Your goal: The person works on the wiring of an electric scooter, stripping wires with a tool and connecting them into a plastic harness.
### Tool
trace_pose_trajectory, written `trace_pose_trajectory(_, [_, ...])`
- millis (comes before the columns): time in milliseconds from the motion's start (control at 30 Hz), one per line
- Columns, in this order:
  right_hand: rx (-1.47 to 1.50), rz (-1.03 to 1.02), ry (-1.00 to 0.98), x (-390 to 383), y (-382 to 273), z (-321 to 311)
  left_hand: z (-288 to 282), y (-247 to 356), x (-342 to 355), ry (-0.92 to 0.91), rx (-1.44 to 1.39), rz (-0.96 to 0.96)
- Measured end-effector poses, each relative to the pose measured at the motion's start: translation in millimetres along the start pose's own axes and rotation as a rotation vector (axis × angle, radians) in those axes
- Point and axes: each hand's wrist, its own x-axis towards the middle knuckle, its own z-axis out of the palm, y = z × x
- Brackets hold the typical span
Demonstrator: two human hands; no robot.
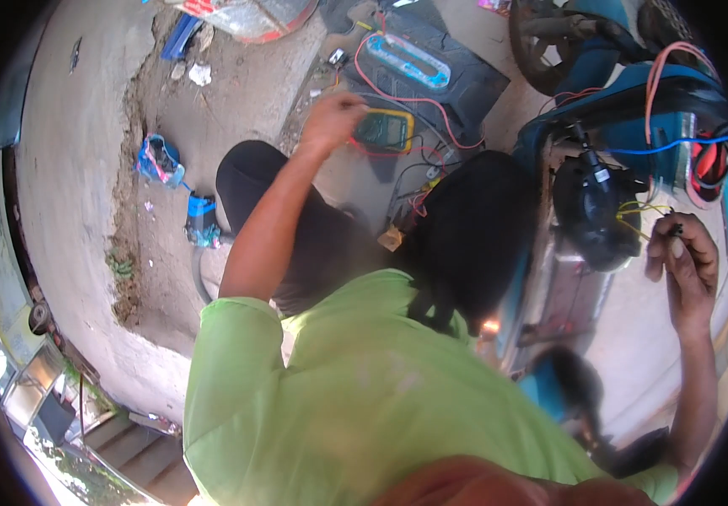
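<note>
My left hand (337,116) is raised beside a yellow-and-green multimeter (387,131) on the ground, its fingers curled together; anything between them is too small to make out. Red and black leads (376,153) lie around the meter. At the right, my right hand (682,261) grips a small black connector (676,228) with thin yellow wires (633,207). Left of that hand is a rounded black unit (591,219) with a cylindrical fitting on top, inside the teal vehicle body (566,118). A blue wire (676,145) and pink cables (660,63) run above my right hand.
A dark grey panel (482,84) with a light blue oblong piece (406,59) lies ahead. A blue bag (161,156) and blue-black item (202,218) sit on the left beside a cracked concrete strip (119,278). A black wheel (532,51) stands at the back right. Steps (123,443) show lower left.
</note>
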Motion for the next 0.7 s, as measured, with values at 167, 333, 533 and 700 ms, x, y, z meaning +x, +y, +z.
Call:
trace_pose_trajectory(167, [0.030, 0.012, -0.009, -3.1, 11.6, -12.1, 71.7, -25.1, -12.0, -0.356, 0.424, -0.065])
trace_pose_trajectory(333, [-0.001, 0.038, 0.000, -2.8, 12.6, -11.3, 124.3, -99.2, -24.3, -0.531, 0.735, -0.240])
trace_pose_trajectory(533, [0.009, -0.058, -0.047, -2.9, 3.8, -0.7, 170.6, -101.9, -67.9, -0.527, 0.725, -0.320])
trace_pose_trajectory(700, [0.035, 0.000, -0.034, 3.0, -10.4, 14.7, 169.1, -75.5, -69.5, -0.560, 0.744, -0.279])
